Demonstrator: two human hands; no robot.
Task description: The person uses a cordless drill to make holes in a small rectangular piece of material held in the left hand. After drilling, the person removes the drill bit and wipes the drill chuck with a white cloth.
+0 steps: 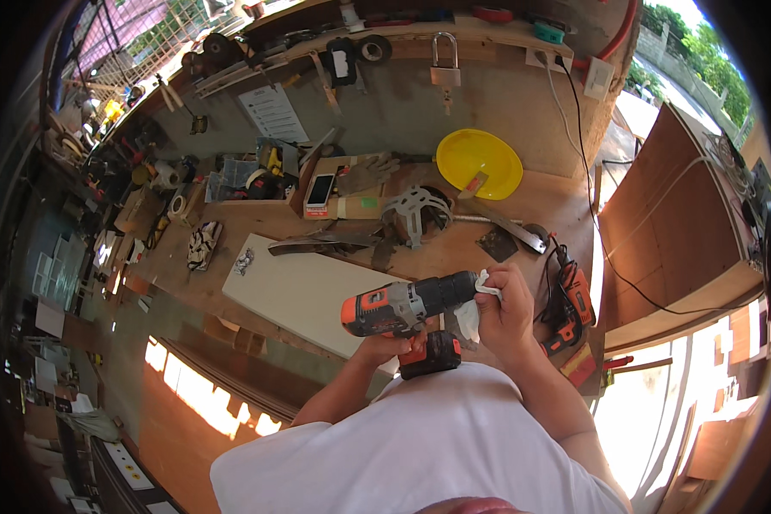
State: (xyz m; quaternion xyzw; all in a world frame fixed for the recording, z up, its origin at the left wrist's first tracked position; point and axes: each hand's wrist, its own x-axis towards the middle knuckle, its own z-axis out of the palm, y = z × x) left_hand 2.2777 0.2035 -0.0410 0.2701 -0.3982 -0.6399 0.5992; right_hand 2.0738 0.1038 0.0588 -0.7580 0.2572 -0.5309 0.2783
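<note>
An orange and black cordless drill point(385, 310) is held up in front of my chest, its chuck pointing right and its battery point(431, 354) close to my shirt. My left hand point(394, 347) is wrapped round the drill's handle. At the front of the chuck, my right hand point(507, 310) pinches a white cloth or tissue point(468, 319), which hangs down below the fingers. The cloth's upper edge is at the chuck's tip. Beneath the drill lies a pale flat board point(291, 287) on the workbench.
A corded orange power tool point(574, 304) lies at the bench's right. Behind are a yellow hard hat point(480, 163), a grey headgear frame point(415, 216), a phone point(320, 190) and work gloves point(367, 174). A padlock point(445, 64) hangs from the shelf. An open wooden cabinet point(672, 201) stands right.
</note>
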